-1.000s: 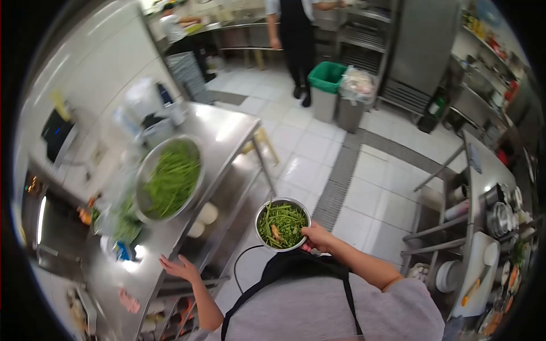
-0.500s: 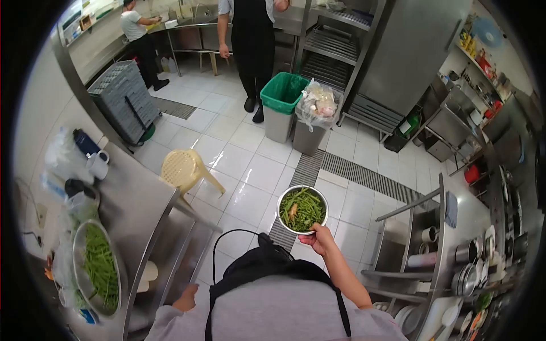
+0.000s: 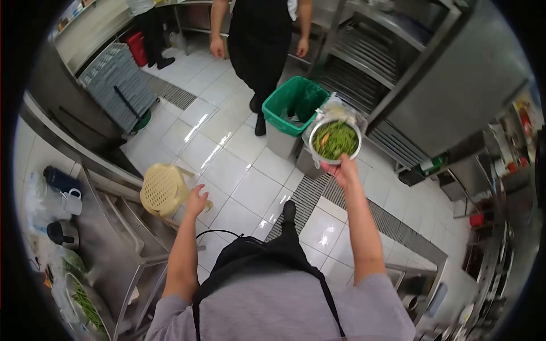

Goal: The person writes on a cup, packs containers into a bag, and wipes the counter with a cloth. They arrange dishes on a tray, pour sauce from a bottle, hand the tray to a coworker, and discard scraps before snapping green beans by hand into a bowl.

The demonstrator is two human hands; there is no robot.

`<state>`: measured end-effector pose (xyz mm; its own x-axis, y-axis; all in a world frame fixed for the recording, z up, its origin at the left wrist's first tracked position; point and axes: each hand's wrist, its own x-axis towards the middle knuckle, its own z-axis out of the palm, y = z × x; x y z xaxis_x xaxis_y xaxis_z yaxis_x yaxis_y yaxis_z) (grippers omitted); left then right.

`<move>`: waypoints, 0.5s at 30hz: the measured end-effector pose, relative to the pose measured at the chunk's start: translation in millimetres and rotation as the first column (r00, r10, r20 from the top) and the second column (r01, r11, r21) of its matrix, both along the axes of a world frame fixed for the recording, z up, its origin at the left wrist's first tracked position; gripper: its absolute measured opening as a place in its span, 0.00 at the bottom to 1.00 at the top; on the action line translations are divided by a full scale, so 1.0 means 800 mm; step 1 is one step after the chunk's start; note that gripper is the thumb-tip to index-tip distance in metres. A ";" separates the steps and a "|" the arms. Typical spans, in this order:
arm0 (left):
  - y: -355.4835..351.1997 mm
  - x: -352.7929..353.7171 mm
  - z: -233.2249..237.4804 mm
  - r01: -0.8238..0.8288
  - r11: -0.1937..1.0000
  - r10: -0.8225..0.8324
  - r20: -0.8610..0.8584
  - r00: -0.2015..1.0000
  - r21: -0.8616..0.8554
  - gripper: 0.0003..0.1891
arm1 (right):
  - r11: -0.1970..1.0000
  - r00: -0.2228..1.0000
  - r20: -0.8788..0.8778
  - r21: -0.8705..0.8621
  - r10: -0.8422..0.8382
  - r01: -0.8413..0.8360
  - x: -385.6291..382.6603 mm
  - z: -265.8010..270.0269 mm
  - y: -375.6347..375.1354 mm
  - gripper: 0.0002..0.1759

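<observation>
My right hand (image 3: 343,169) grips the near rim of a round metal bowl (image 3: 356,153). Cut green beans (image 3: 336,139) fill the bowl, with a small orange-brown piece among them. The bowl is held out in front of me and hides part of a grey bin (image 3: 307,163) topped with a clear plastic bag. Beside it stands a bin with a green liner (image 3: 291,102). My left hand (image 3: 197,200) is empty, its fingers apart, over the floor just right of a cream plastic stool (image 3: 161,188).
A person in a black apron (image 3: 259,42) stands behind the bins. At left, a steel counter (image 3: 108,227) carries mugs, plastic bags and another bowl of green beans (image 3: 86,307). Stacked grey crates (image 3: 116,85) stand farther back. Steel racks and a tall steel cabinet (image 3: 449,79) are at right.
I have moved forward, and the bowl in my right hand is now farther out, in front of the bagged bin. My left hand has swung forward near the stool.
</observation>
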<state>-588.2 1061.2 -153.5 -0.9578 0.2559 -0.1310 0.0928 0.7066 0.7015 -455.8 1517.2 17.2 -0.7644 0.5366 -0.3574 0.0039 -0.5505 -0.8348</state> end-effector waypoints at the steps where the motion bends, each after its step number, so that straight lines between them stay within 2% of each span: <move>1: -0.014 -0.003 -0.009 -0.036 0.999 0.035 -0.066 0.997 -0.014 0.21 | 0.994 0.998 0.057 0.111 0.017 -0.023 -0.045 0.013 0.025 0.25; 2: -0.027 -0.006 -0.014 -0.074 0.997 0.070 -0.138 0.988 -0.024 0.20 | 0.983 0.994 0.110 0.181 -0.017 -0.003 -0.091 0.019 0.046 0.26; 3: -0.040 0.002 -0.020 -0.212 0.974 0.209 -0.041 0.977 -0.077 0.20 | 0.968 0.987 0.153 0.252 -0.056 0.016 -0.140 0.022 0.069 0.28; 4: -0.068 0.030 -0.026 -0.331 0.931 0.342 0.054 0.938 -0.150 0.20 | 0.923 0.991 0.117 0.385 -0.062 0.012 -0.189 0.005 0.099 0.30; 5: -0.112 0.068 -0.071 -0.473 0.880 0.473 0.135 0.871 -0.032 0.21 | 0.861 0.994 0.091 0.509 -0.063 0.008 -0.229 -0.025 0.128 0.32; 6: -0.129 0.113 -0.055 -0.497 0.846 0.529 0.201 0.824 -0.193 0.21 | 0.870 0.993 0.110 0.492 -0.044 -0.016 -0.270 -0.054 0.158 0.32; 7: -0.147 0.166 -0.058 -0.546 0.775 0.622 0.235 0.747 -0.318 0.23 | 0.535 0.990 0.096 0.845 -0.105 -0.025 -0.310 -0.084 0.186 0.35; 8: -0.188 0.229 -0.112 -0.494 0.686 0.659 0.169 0.733 -0.534 0.20 | 0.072 0.988 0.046 0.997 -0.146 -0.036 -0.341 -0.102 0.203 0.37; 9: -0.164 0.264 -0.048 -0.352 0.716 0.549 0.175 0.817 -0.603 0.19 | 0.087 0.990 0.057 0.995 -0.129 -0.046 -0.361 -0.100 0.209 0.37; 11: -0.167 0.340 0.000 -0.080 0.690 0.293 0.176 0.940 -0.720 0.17 | -0.118 0.903 0.390 0.903 -0.179 -0.413 -0.389 -0.078 0.212 0.38; 12: -0.141 0.370 -0.001 -0.072 0.635 0.426 0.271 0.863 -0.769 0.16 | -0.175 0.894 0.418 0.880 -0.160 -0.442 -0.406 -0.084 0.225 0.36; 13: -0.111 0.405 0.002 -0.032 0.569 0.551 0.352 0.757 -0.822 0.16 | -0.175 0.892 0.430 0.876 -0.141 -0.450 -0.420 -0.086 0.232 0.36; 14: -0.076 0.446 0.010 0.040 0.504 0.654 0.412 0.634 -0.863 0.15 | -0.267 0.880 0.443 0.839 -0.169 -0.474 -0.433 -0.085 0.240 0.37; 15: -0.055 0.471 0.020 -0.006 0.514 0.718 0.427 0.550 -0.858 0.15 | -0.355 0.870 0.450 0.794 -0.201 -0.493 -0.446 -0.087 0.249 0.38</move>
